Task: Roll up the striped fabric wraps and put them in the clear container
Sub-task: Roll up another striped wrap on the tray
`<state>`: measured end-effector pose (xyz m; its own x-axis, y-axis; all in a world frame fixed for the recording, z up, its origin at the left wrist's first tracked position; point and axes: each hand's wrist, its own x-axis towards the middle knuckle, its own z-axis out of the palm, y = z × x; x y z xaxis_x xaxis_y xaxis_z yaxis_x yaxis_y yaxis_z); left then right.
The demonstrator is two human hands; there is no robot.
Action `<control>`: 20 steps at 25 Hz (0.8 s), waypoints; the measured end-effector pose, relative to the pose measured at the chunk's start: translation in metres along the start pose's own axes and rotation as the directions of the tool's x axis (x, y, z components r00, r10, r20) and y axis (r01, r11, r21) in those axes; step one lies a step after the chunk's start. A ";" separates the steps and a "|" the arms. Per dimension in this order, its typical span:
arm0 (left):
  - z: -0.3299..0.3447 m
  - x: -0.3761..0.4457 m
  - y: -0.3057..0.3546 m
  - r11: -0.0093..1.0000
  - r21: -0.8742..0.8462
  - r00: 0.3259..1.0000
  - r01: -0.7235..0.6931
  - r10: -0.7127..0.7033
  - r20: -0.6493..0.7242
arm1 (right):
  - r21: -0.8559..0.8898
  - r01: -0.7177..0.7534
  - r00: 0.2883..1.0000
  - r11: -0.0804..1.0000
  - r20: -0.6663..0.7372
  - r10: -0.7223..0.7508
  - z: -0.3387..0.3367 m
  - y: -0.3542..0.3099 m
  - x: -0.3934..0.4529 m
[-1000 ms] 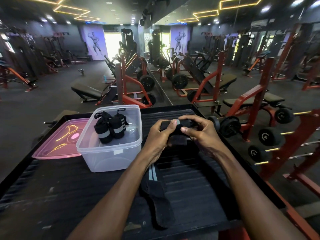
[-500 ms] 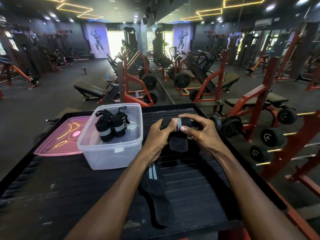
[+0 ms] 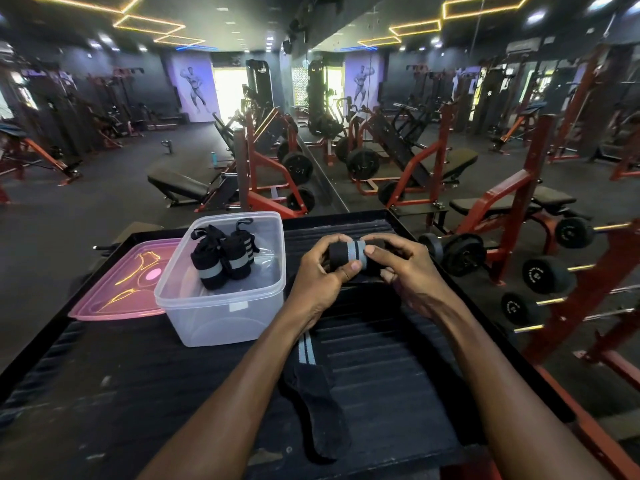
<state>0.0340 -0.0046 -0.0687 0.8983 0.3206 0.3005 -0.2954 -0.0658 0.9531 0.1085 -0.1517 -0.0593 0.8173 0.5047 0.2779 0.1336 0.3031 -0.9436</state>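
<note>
2 hands' fingers (image 3: 351,266) grasping wrap (image 3: 348,256) | ribbed black table (image 3: 398,358) | mirrored gym

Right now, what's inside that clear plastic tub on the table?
Two rolled black wraps with grey stripes stand together in the clear container, their loops sticking up. The floor beneath them is covered. The hazy wall blurs whatever sits low down.

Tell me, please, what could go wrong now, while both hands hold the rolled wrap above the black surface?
1. The rolled wrap may loosen if the left hand or right hand relaxes before it reaches the clear container.
2. The flat wrap lies under the left forearm, near the surface's front edge; the arm could possibly drag it off.
</note>
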 end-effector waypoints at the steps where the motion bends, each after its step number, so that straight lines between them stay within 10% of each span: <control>1: 0.001 0.001 0.000 0.999 -0.038 1.000 0.012 -0.012 0.011 | 0.010 0.033 0.999 0.999 -0.004 -0.033 -0.002 0.000 -0.001; 20: -0.002 -0.004 0.012 0.990 0.138 0.999 -0.030 0.034 -0.032 | -0.199 0.055 0.997 0.979 0.064 -0.043 -0.010 0.006 -0.002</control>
<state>0.0268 -0.0051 -0.0589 0.8766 0.3485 0.3318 -0.2741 -0.2051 0.9396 0.1135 -0.1587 -0.0678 0.7735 0.5417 0.3291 0.2869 0.1637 -0.9439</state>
